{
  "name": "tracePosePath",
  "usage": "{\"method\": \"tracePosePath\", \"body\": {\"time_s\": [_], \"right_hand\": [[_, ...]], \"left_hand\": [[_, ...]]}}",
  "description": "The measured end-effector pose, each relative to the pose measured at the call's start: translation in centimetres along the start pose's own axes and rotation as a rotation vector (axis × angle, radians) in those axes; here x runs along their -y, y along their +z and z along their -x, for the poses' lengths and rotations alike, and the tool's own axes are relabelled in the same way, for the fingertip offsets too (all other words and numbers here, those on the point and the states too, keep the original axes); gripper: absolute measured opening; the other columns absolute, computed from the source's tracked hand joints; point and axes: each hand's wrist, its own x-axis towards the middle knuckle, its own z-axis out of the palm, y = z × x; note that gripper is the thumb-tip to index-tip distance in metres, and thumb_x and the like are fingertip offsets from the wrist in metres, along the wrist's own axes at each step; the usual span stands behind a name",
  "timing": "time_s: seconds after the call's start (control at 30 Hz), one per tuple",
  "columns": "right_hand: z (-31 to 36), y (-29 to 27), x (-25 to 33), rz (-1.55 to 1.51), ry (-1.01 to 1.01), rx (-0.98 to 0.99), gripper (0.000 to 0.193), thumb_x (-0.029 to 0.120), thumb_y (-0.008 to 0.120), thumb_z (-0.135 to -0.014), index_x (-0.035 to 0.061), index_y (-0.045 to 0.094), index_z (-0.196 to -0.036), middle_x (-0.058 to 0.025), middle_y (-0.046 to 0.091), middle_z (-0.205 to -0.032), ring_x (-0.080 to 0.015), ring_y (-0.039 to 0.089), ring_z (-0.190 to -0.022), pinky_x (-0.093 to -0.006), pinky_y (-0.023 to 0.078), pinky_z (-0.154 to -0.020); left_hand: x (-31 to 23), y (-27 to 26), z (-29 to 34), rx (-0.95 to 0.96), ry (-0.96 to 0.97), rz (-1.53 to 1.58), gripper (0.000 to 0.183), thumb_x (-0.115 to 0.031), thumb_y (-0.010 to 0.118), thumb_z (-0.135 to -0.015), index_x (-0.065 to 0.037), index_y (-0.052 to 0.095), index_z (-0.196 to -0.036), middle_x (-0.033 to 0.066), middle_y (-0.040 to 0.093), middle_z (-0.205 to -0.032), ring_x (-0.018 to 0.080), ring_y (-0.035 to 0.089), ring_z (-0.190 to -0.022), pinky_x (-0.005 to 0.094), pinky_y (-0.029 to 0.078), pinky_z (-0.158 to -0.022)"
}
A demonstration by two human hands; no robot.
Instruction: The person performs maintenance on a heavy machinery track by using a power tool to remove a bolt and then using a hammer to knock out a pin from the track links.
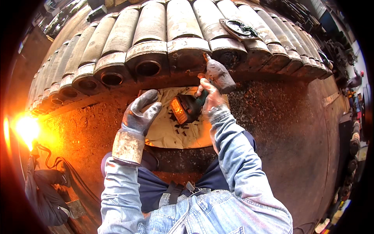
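Note:
My bare right hand [212,95] is wrapped round the handle of a cordless power driver [219,74]. Its tip points away from me, at the near end of one of the large cylinders [183,52]; whether the tip touches cannot be made out. The tool's battery end glows orange in the light. On my left hand [141,111] is a worn grey glove with a pale cuff. That hand is raised, holding nothing, its fingers and thumb apart. Beneath both hands a cream cloth [165,134] lies on the ground, with several small dark pieces [183,128] on it.
A long row of cylinders curves across the far side, several with round holes in their ends. A square plate with a ring-shaped opening [238,29] rests on top. At left, a person [46,191] works beside a very bright flame [27,130], with cables [76,177] nearby. Dark debris [257,103] covers the ground.

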Motion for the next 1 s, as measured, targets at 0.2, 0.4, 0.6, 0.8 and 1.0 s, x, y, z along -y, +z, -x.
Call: {"method": "tracePosePath", "body": {"time_s": [0.2,0.4,0.6,0.8,1.0], "right_hand": [[-0.8,-1.8,-0.7,0.72,-0.506,-0.043,0.035,0.02,0.072,-0.095,0.0089,0.061,-0.126,-0.0022,0.068,-0.108,-0.0146,0.062,-0.088,-0.0286,0.052,-0.082],[-3.0,-5.3,0.1,0.922,-0.366,-0.043,0.037,0.023,0.073,-0.094,0.0091,0.063,-0.126,-0.0042,0.069,-0.11,-0.0172,0.066,-0.099,-0.0303,0.054,-0.086],[-2.1,-3.3,-0.6,1.332,-0.506,-0.212,0.07,0.053,0.062,-0.095,0.0082,0.048,-0.146,-0.0169,0.052,-0.147,-0.036,0.051,-0.133,-0.0445,0.042,-0.111],[-3.3,-4.1,-0.8,1.373,-0.398,-0.178,0.074,0.038,0.074,-0.092,0.0071,0.043,-0.152,-0.0174,0.052,-0.146,-0.0357,0.052,-0.132,-0.0419,0.042,-0.11],[-1.6,-2.2,0.0,1.073,-0.415,-0.061,0.039,0.026,0.062,-0.104,0.0032,0.058,-0.136,-0.0082,0.061,-0.135,-0.0199,0.059,-0.119,-0.0323,0.048,-0.101]], "left_hand": [[-0.4,1.1,-0.6,-0.004,0.006,0.119,0.047,-0.008,0.076,-0.09,0.004,0.061,-0.134,0.0142,0.07,-0.126,0.0206,0.067,-0.116,0.0322,0.055,-0.1],[-0.6,1.1,-0.6,0.01,-0.065,0.126,0.047,-0.003,0.074,-0.091,0.003,0.059,-0.136,0.0126,0.067,-0.13,0.0188,0.064,-0.119,0.032,0.054,-0.102],[-0.3,2.1,-1.7,0.061,-0.08,0.214,0.042,0.0,0.072,-0.092,0.003,0.061,-0.133,0.0115,0.068,-0.128,0.0181,0.064,-0.118,0.0317,0.052,-0.103],[-1.1,2.6,-2.1,0.029,-0.164,0.277,0.042,0.0,0.073,-0.092,0.003,0.062,-0.132,0.0114,0.069,-0.127,0.0177,0.064,-0.119,0.0314,0.052,-0.104],[-0.4,2.1,-1.9,0.04,-0.167,0.181,0.04,-0.002,0.073,-0.092,0.002,0.064,-0.131,0.0108,0.069,-0.126,0.0166,0.064,-0.118,0.0303,0.051,-0.103]]}}
